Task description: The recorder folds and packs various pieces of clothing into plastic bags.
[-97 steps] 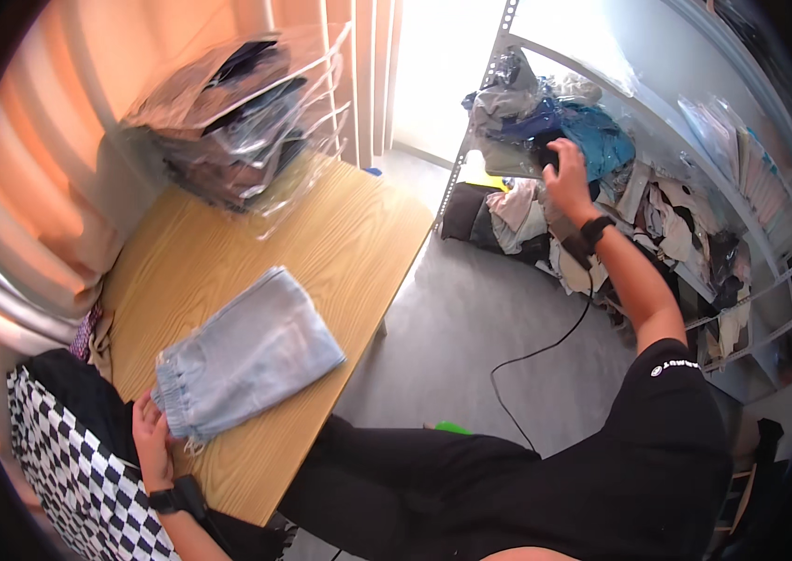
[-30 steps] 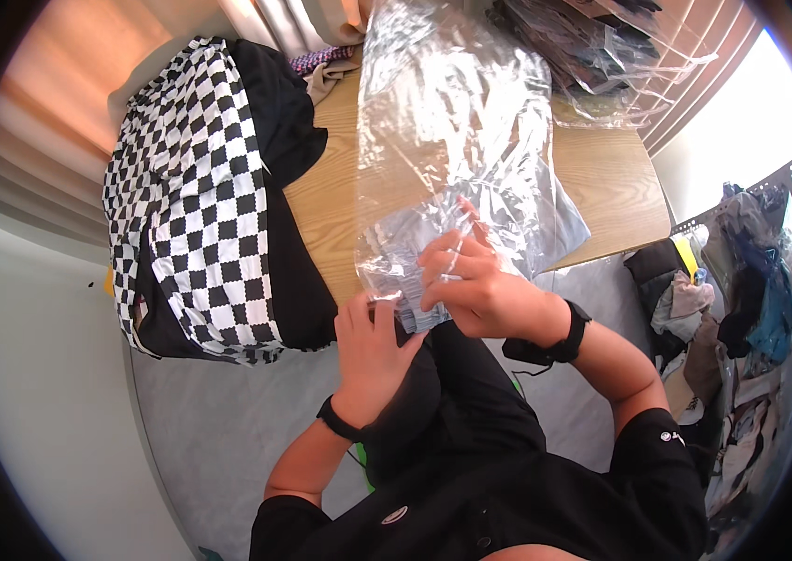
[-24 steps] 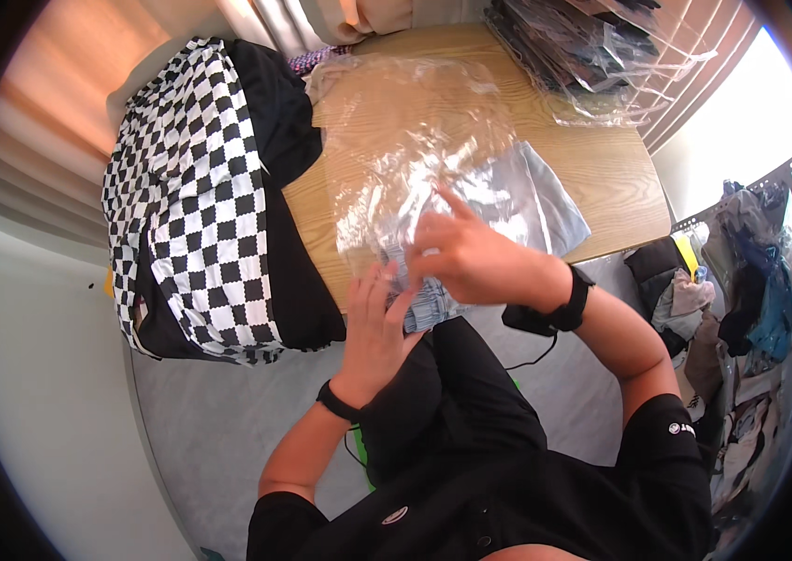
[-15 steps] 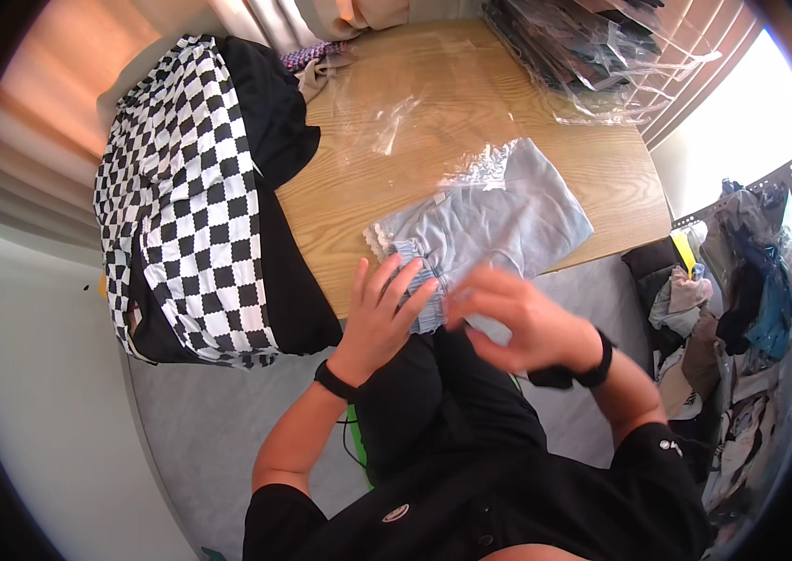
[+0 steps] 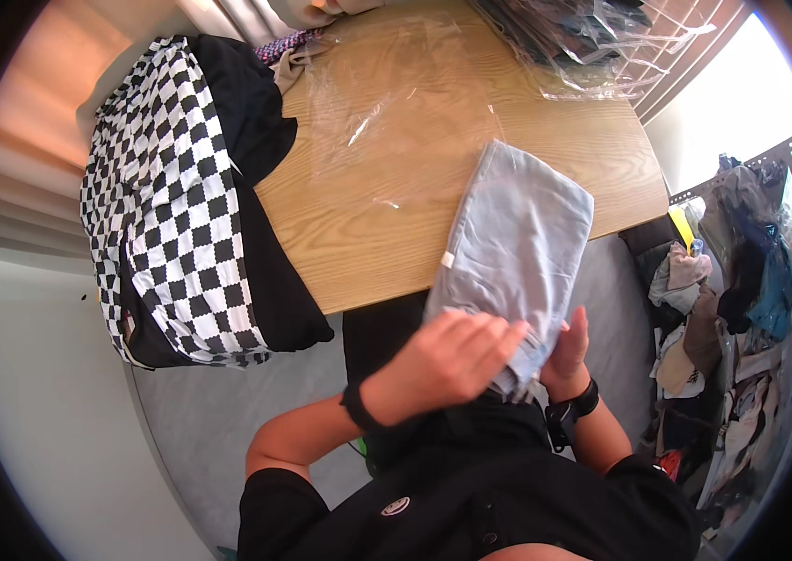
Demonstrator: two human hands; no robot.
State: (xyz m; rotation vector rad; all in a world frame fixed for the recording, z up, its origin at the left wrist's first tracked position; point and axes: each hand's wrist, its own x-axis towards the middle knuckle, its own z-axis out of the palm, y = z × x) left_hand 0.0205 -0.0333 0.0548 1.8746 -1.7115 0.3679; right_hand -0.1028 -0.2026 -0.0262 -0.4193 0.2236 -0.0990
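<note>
1. Head view: a folded light-blue denim garment point(image 5: 518, 243) is gripped at its near end by both hands. The left hand point(image 5: 443, 360) is clenched over the frayed hem from the top, and the right hand point(image 5: 566, 351) is closed on the same hem from the side, just beside the left grip.
2. Beyond the grip, the rest of the garment is laid across the near edge of the wooden counter point(image 5: 359, 243), while the gripped end hangs off that edge above the person's lap.
3. Further out from the grip and a bit to the left, a flat clear plastic bag point(image 5: 387, 112) can be seen on the counter, apart from the garment.
4. Way beyond the grip, at the counter's far end, a pile of bagged dark clothes point(image 5: 574, 37) is stacked.
5. Well to the left of the grip, a black-and-white checkered bag point(image 5: 172, 215) is propped against the counter's side.
6. Off to the right of the grip, loose clothes point(image 5: 742, 271) are piled on a rack.
7. A black band is worn on each wrist.
</note>
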